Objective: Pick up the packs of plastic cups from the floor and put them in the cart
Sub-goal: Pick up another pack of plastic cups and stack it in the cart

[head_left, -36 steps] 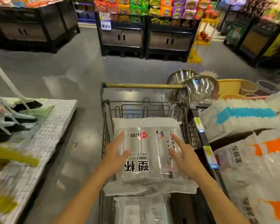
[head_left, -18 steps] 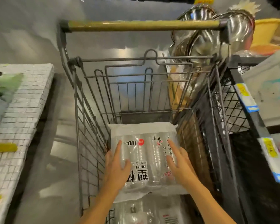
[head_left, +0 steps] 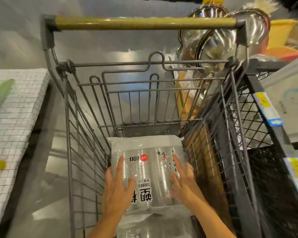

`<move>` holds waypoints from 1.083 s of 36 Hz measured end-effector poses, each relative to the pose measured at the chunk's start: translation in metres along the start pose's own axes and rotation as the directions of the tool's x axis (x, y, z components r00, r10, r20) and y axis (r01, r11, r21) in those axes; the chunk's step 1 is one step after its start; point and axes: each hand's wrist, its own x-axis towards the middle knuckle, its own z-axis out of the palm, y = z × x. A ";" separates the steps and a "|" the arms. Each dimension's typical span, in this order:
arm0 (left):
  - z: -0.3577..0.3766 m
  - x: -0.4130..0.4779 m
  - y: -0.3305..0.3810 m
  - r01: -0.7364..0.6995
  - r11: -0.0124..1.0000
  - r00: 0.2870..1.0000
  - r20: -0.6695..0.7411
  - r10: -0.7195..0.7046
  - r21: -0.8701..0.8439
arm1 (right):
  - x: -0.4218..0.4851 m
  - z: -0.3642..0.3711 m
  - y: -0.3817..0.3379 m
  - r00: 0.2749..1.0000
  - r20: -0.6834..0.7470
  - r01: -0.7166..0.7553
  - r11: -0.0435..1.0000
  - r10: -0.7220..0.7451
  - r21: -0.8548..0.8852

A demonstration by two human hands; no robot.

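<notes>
Near edge: a second clear pack (head_left: 141,228) pokes out from under the top one, blurred, print not readable. Left hand (head_left: 117,191) and right hand (head_left: 184,184) both lie flat on the pack of plastic cups (head_left: 144,169), fingers straight and spread. The left is on its left half, the right on its right half; neither curls round it. The pack lies flat inside the cart (head_left: 86,134), low in the basket, with its far edge just beside the far wire wall. Right of the cart is a black mesh shelf (head_left: 258,134) with price tags (head_left: 267,109). Left is a display with a white grid cover (head_left: 15,109). Farther off is the cart's handle bar (head_left: 144,23), then steel bowls (head_left: 230,42) and a yellow basin (head_left: 280,31) far right, on a grey floor (head_left: 24,40).
</notes>
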 end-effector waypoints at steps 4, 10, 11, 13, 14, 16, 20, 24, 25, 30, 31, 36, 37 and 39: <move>-0.019 -0.010 0.014 0.051 0.998 0.996 0.072 -0.053 0.026 | -0.010 -0.014 -0.009 1.000 0.010 0.002 0.997 -0.003 0.073; -0.070 -0.034 0.045 -0.083 0.980 0.992 0.104 0.065 0.182 | -0.047 -0.072 -0.047 0.982 -0.097 0.145 0.977 -0.162 -0.157; -0.082 -0.041 0.057 -0.117 0.969 0.989 0.117 0.093 0.217 | -0.054 -0.085 -0.058 0.977 -0.116 0.154 0.967 -0.180 -0.202; -0.107 -0.056 0.086 -0.172 0.943 0.980 0.145 0.135 0.286 | -0.072 -0.112 -0.077 0.961 -0.150 0.183 0.941 -0.232 -0.285; -0.121 -0.064 0.101 -0.198 0.930 0.976 0.152 0.157 0.310 | -0.081 -0.126 -0.087 0.952 -0.161 0.196 0.924 -0.259 -0.327; -0.147 -0.081 0.129 -0.253 0.903 0.964 0.164 0.207 0.347 | -0.102 -0.156 -0.106 0.942 -0.162 0.209 0.890 -0.295 -0.405; -0.190 -0.114 0.173 -0.368 0.845 0.930 0.163 0.330 0.387 | -0.149 -0.211 -0.140 0.934 -0.134 0.240 0.859 -0.332 -0.452; -0.219 -0.139 0.209 -0.481 0.779 0.877 0.215 0.430 0.402 | -0.187 -0.250 -0.160 0.922 -0.156 0.243 0.845 -0.353 -0.477; -0.226 -0.146 0.217 -0.507 0.760 0.862 0.225 0.454 0.408 | -0.201 -0.258 -0.165 0.918 -0.172 0.237 0.843 -0.357 -0.483; -0.262 -0.186 0.258 -0.643 0.639 0.762 0.269 0.589 0.422 | -0.268 -0.286 -0.186 0.886 -0.291 0.186 0.851 -0.362 -0.492; -0.268 -0.193 0.263 -0.671 0.612 0.737 0.285 0.613 0.418 | -0.282 -0.288 -0.189 0.881 -0.320 0.162 0.858 -0.348 -0.486; -0.291 -0.222 0.286 -0.798 0.445 0.590 0.376 0.715 0.406 | -0.349 -0.287 -0.190 0.836 -0.499 -0.001 0.908 -0.229 -0.418; -0.293 -0.230 0.290 -0.822 0.410 0.556 0.397 0.731 0.396 | -0.364 -0.284 -0.189 0.828 -0.528 -0.041 0.919 -0.190 -0.393; -0.295 -0.248 0.294 -0.864 0.337 0.486 0.443 0.754 0.376 | -0.397 -0.277 -0.190 0.798 -0.587 -0.082 0.939 -0.140 -0.335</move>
